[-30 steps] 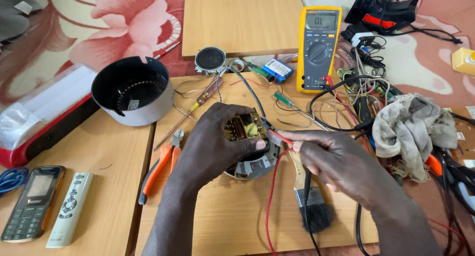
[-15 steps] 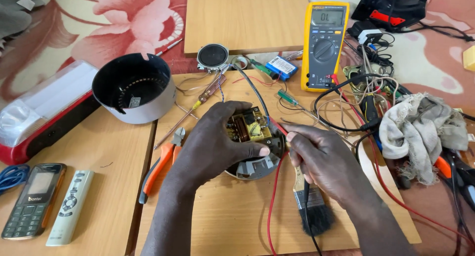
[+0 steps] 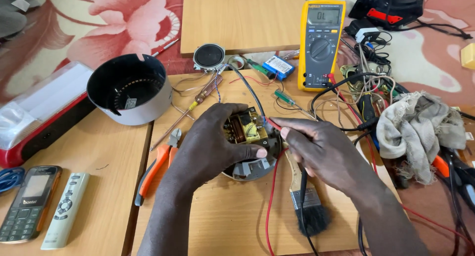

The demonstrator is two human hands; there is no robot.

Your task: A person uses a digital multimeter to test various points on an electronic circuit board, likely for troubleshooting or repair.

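On a wooden board point(image 3: 237, 221), the left hand point(image 3: 210, 147) curls its fingers around a circuit assembly point(image 3: 246, 130); the right hand point(image 3: 324, 152) pinches a red probe point(image 3: 273, 126), seemingly touching it. The grey round housing point(image 3: 129, 89) holds nothing loose.

Light wooden boards point(image 3: 232, 221) laid over a red and cream floral cloth point(image 3: 114, 18) carry the work. On the left board lie a dark mobile phone point(image 3: 27, 202), a pale slim remote control point(image 3: 65, 210) and a grey round plastic housing point(image 3: 129, 88). On the middle board lie orange-handled pliers point(image 3: 157, 168), a flat paintbrush point(image 3: 308, 206) and a yellow multimeter point(image 3: 320, 44). A crumpled grey rag point(image 3: 420, 130) sits at the right among tangled wires point(image 3: 363, 85).
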